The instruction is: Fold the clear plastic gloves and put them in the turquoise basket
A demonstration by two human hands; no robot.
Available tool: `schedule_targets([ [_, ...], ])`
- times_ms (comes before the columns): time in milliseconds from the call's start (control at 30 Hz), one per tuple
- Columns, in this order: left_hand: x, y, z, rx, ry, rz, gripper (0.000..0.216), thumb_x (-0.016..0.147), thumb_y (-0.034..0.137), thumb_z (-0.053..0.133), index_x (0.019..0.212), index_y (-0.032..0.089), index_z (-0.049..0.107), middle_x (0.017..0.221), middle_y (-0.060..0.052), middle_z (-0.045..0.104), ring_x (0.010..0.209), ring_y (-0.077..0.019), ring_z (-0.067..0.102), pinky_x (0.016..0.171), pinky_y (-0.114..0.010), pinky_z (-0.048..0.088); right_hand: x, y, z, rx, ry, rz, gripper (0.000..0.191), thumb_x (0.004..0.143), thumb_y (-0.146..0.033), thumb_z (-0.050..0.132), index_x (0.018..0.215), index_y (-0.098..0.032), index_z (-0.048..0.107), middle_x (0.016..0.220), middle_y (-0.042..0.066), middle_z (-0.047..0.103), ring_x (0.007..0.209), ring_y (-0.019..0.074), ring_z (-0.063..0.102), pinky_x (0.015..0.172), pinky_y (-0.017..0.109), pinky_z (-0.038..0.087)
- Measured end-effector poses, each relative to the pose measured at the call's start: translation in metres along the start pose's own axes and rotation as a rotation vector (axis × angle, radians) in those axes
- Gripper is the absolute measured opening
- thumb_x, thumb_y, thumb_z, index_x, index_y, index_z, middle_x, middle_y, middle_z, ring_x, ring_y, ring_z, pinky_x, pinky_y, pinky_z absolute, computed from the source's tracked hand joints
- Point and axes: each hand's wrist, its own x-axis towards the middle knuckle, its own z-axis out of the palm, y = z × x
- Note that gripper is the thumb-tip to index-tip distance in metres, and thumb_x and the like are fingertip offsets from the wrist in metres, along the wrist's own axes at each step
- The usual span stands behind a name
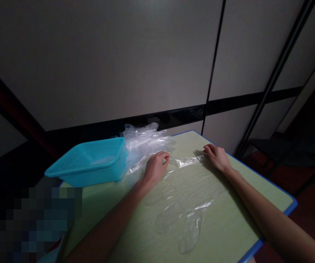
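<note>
A clear disposable plastic glove (pixel 192 204) lies spread on the table, its finger parts pointing toward me and its cuff end between my hands. My left hand (pixel 156 167) is closed in a pinch at the cuff's left side. At the right end of the same shiny edge, my right hand (pixel 216 156) has its thumb and fingers pressed together on the film. Just beyond my left hand sits a loose heap of clear plastic gloves (pixel 143 140), touching a turquoise plastic basin (pixel 91 177).
The light green table (pixel 258 186) has a blue edge strip and stands close to pale cabinet doors (pixel 119 62) with black trim. Past the table's right side is a dark chair-like shape (pixel 283 149). A blurred patch covers the lower left.
</note>
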Motion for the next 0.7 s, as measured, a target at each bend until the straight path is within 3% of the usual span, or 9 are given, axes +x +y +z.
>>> schedule_targets([
  [233, -0.021, 0.036, -0.012, 0.019, -0.058, 0.119, 0.02, 0.072, 0.003, 0.047, 0.08, 0.017, 0.059, 0.078, -0.002, 0.062, 0.075, -0.0155, 0.058, 0.07, -0.025, 0.045, -0.001, -0.008, -0.003, 0.131, 0.007, -0.01, 0.034, 0.085, -0.038, 0.033, 0.081, -0.018, 0.061, 0.08, 0.007, 0.068, 0.07, 0.02, 0.06, 0.065, 0.029, 0.042],
  [433, -0.043, 0.049, -0.011, 0.035, -0.16, 0.147, 0.022, 0.071, 0.003, 0.049, 0.085, 0.018, 0.057, 0.078, -0.001, 0.06, 0.075, -0.0147, 0.057, 0.07, -0.024, 0.044, -0.002, -0.011, -0.003, 0.323, -0.05, -0.028, 0.034, 0.083, -0.039, 0.035, 0.076, -0.015, 0.059, 0.073, 0.007, 0.066, 0.069, 0.0192, 0.06, 0.067, 0.03, 0.043],
  [600, -0.051, 0.052, -0.012, 0.02, -0.184, 0.085, 0.021, 0.069, 0.01, 0.056, 0.089, 0.017, 0.056, 0.085, -0.003, 0.059, 0.081, -0.0161, 0.056, 0.074, -0.026, 0.045, -0.004, -0.019, -0.001, 0.507, -0.181, -0.044, 0.036, 0.082, -0.043, 0.035, 0.076, -0.015, 0.057, 0.071, 0.007, 0.065, 0.064, 0.0169, 0.06, 0.062, 0.028, 0.047],
  [700, -0.049, 0.05, -0.011, 0.038, -0.231, 0.08, 0.024, 0.073, 0.015, 0.055, 0.097, 0.017, 0.056, 0.101, -0.005, 0.059, 0.095, -0.0171, 0.054, 0.086, -0.028, 0.041, -0.007, -0.022, 0.004, 0.583, -0.288, -0.032, 0.035, 0.08, -0.043, 0.037, 0.073, -0.015, 0.057, 0.067, 0.005, 0.064, 0.061, 0.0159, 0.061, 0.059, 0.028, 0.048],
])
